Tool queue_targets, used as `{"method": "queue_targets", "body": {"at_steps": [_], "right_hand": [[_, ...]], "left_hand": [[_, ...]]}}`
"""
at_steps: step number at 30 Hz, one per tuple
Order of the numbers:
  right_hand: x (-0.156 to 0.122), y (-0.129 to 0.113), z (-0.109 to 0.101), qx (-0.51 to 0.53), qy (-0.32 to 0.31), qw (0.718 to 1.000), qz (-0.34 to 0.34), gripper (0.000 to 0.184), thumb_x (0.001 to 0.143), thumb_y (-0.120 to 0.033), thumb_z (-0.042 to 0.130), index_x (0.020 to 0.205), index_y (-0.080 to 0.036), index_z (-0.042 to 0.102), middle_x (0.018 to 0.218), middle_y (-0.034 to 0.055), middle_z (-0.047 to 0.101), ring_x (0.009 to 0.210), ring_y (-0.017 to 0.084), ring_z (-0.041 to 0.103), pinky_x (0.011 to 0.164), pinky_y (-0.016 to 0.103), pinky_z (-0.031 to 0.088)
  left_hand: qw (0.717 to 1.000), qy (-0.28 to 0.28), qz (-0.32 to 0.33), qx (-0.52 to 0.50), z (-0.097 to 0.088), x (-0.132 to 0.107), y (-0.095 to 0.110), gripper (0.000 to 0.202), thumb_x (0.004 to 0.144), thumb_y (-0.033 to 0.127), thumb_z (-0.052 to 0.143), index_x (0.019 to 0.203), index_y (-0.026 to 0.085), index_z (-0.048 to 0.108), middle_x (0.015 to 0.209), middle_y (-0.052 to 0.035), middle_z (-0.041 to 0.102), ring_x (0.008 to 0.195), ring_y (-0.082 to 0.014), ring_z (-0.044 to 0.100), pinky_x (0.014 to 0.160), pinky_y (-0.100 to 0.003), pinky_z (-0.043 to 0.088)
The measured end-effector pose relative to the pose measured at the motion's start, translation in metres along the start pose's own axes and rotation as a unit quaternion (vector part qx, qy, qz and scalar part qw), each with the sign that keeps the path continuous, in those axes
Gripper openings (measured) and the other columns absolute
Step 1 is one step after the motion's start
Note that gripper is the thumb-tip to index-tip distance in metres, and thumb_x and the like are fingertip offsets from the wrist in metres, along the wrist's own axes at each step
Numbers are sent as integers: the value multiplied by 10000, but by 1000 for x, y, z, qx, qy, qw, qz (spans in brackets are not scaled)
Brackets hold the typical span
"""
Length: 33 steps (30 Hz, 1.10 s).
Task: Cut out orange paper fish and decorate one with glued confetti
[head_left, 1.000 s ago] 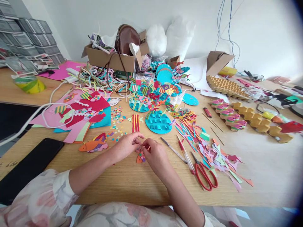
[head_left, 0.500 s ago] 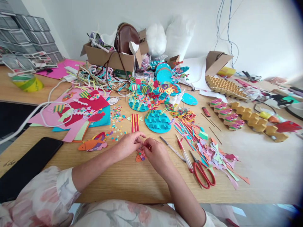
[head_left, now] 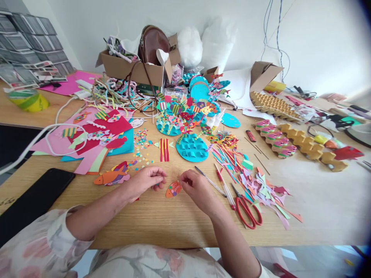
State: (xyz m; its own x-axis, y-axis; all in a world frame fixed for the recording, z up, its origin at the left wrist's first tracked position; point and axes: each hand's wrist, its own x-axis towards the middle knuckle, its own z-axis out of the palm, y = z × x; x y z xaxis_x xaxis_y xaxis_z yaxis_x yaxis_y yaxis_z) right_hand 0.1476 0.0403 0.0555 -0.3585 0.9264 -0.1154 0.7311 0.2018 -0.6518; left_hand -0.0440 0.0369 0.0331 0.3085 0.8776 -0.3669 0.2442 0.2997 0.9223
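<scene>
An orange paper fish (head_left: 174,189) with coloured dots and red stripes is between my hands, low over the wood table or on it. My right hand (head_left: 197,189) pinches at its tail end, with the fingertips partly hidden. To the fish's left, my left hand (head_left: 149,179) is apart from it, fingers loosely bent and nothing visible in them. Beyond the hands lies a striped red and yellow paper fish (head_left: 164,149). Beside that sits a round blue paper base (head_left: 192,148) with looped strips. Several stacked paper fish (head_left: 111,175) lie left of my left hand.
Right of my right hand are a pen (head_left: 210,181), a red-and-clear pen (head_left: 224,185), red-handled scissors (head_left: 247,210) and paper scraps (head_left: 268,191). A black phone (head_left: 37,200) lies at left. Coloured sheets (head_left: 87,143), egg cartons (head_left: 313,144) and a cardboard box (head_left: 131,71) stand farther back.
My hands have parted: the left moved left and slightly down, away from the fish, and the right stayed at its tail. More of the orange fish shows now.
</scene>
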Motion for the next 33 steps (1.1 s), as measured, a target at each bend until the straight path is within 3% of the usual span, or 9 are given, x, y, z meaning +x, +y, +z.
{"method": "queue_targets", "body": {"at_steps": [3, 8, 10, 13, 15, 21, 27, 33], "right_hand": [[-2, 2, 2, -10, -34, 999, -19, 153, 753, -47, 515, 681, -160, 588, 743, 13, 589, 683, 116, 526, 619, 204, 367], [-1, -2, 6, -41, -88, 995, -14, 104, 769, -82, 558, 706, -153, 602, 741, 13, 586, 668, 109, 517, 599, 194, 358], [1, -4, 7, -53, -91, 994, -13, 103, 766, -75, 560, 708, -145, 608, 748, 21, 591, 675, 113, 518, 606, 198, 355], [2, -6, 7, -69, -98, 993, -13, 105, 775, -80, 549, 724, -140, 620, 783, 34, 599, 701, 120, 528, 620, 203, 355], [3, -6, 7, -79, -103, 991, -14, 113, 779, -84, 541, 736, -142, 628, 799, 36, 602, 713, 121, 534, 624, 202, 354], [4, -8, 9, -108, -108, 988, -11, 133, 784, -106, 525, 749, -151, 646, 824, 44, 608, 726, 128, 546, 612, 208, 346], [4, -10, 9, -141, -108, 984, -7, 140, 796, -139, 515, 760, -159, 649, 822, 45, 614, 724, 135, 552, 609, 218, 342], [6, -9, 12, -170, -104, 980, 5, 125, 790, -174, 525, 761, -164, 646, 826, 48, 626, 726, 144, 567, 592, 227, 341]], "left_hand": [[997, -10, 8, 76, -2, -11, -1, 208, 795, 248, 435, 885, 134, 584, 623, 24, 549, 534, -109, 513, 489, -217, 386], [973, -8, 74, 220, 11, -22, -6, 178, 782, 138, 473, 782, 172, 648, 773, -14, 597, 801, -174, 546, 754, -292, 411], [933, -10, 116, 341, 16, -25, -11, 227, 831, 133, 426, 834, 177, 649, 815, -26, 583, 784, -175, 548, 727, -286, 426], [844, -15, 176, 506, 20, -27, -19, 287, 882, 125, 361, 971, 193, 625, 860, -26, 577, 743, -161, 571, 642, -253, 456], [824, -14, 205, 528, 19, -26, -24, 311, 896, 117, 341, 1044, 207, 600, 935, -23, 590, 786, -158, 592, 658, -247, 477], [830, -15, 231, 507, 19, -26, -27, 368, 900, 93, 313, 1133, 222, 567, 1101, -24, 599, 896, -159, 608, 743, -259, 510], [807, -20, 239, 540, 20, -26, -25, 379, 911, 92, 290, 1161, 207, 551, 1107, -35, 616, 901, -169, 617, 742, -277, 516], [822, -9, 248, 513, 20, -25, -31, 360, 910, 106, 314, 1147, 229, 556, 1112, -22, 612, 920, -153, 607, 776, -263, 511]]}}
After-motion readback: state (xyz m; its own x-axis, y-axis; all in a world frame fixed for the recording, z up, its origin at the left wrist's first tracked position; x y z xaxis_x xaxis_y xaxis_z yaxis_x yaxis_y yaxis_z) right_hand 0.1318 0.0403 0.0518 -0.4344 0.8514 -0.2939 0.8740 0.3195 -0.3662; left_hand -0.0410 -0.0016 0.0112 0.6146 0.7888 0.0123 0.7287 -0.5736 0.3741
